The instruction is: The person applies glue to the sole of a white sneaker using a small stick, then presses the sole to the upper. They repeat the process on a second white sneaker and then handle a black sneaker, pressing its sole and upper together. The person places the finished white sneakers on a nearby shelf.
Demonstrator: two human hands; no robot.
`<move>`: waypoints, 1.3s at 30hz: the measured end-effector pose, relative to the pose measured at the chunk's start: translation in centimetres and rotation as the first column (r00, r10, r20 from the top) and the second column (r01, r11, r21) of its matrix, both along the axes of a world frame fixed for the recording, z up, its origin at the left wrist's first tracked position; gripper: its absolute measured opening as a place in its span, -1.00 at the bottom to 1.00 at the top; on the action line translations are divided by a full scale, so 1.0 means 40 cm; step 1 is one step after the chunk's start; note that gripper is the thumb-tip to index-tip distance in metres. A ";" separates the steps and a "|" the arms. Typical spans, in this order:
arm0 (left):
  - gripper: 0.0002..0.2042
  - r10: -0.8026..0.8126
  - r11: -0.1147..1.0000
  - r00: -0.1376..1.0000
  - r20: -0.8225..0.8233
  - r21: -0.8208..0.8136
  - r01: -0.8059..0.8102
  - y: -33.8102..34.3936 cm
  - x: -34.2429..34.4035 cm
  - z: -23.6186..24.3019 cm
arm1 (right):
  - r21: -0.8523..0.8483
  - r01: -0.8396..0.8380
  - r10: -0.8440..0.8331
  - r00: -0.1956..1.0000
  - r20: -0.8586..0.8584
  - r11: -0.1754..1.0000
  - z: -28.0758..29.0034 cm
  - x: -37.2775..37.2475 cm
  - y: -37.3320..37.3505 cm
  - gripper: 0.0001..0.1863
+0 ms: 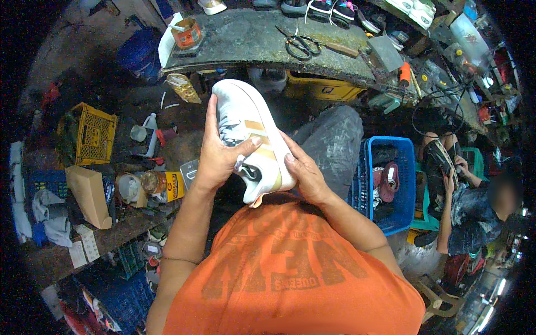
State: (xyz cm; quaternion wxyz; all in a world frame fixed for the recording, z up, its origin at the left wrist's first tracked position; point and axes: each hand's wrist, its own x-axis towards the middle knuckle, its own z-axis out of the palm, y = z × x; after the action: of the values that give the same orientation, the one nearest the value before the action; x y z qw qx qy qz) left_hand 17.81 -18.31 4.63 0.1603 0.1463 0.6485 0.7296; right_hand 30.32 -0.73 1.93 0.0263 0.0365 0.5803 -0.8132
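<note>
Orange shirt [312,290], cut off below, lies this side of the fingers [293,147]. Left hand [219,155] and right hand [307,174] press a white shoe [259,125] between their fingers, several hidden behind it; beyond, some shoes [341,15] on the worktop [240,42] are cut off above.

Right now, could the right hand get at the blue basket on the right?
Probably, if it lets go first: the right hand holds the white shoe, while the blue basket stands uncovered near the right forearm.

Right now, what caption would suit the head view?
Left hand and right hand hold a white sneaker before a workbench.
</note>
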 end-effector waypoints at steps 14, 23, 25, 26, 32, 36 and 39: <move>0.14 0.045 0.988 0.969 -0.243 -0.132 -0.079 0.000 0.008 0.003 | -0.251 0.028 -0.014 0.998 0.056 0.968 -0.009 -0.007 -0.016 -0.29; -0.05 -0.028 0.967 0.981 -0.192 -0.253 -0.022 -0.019 -0.023 -0.040 | -0.270 0.076 -0.062 0.996 0.061 0.960 -0.012 -0.014 -0.017 -0.35; -0.17 -0.082 0.963 0.988 -0.129 -0.264 0.045 -0.040 -0.039 -0.040 | -0.259 0.110 -0.097 0.993 0.063 0.959 -0.009 -0.019 -0.016 -0.37; -0.27 -0.072 0.967 0.982 -0.176 -0.253 0.026 -0.047 -0.037 -0.036 | -0.280 0.137 -0.120 0.990 0.076 0.950 -0.008 -0.022 -0.014 -0.41; -0.54 -0.214 0.931 0.737 -0.641 -0.361 -0.044 -0.075 0.033 0.052 | -0.354 0.222 -0.135 0.958 0.254 0.909 -0.008 -0.028 0.015 -0.36; -0.59 -0.458 0.808 0.560 -0.690 -0.586 -0.061 -0.029 0.083 0.075 | -0.362 0.156 -0.070 0.969 0.238 0.919 -0.003 -0.020 0.028 -0.28; -0.61 -0.402 0.860 0.584 -0.705 -0.510 -0.024 -0.017 0.080 0.080 | -0.460 0.066 0.027 0.981 0.192 0.885 0.010 -0.005 0.047 -0.19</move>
State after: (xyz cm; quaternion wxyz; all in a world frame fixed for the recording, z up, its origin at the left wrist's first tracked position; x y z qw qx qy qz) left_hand 21.02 -18.98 7.82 -0.0339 0.4812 0.7860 0.3866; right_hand 30.13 1.16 2.35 0.0821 0.1136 0.3631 -0.9211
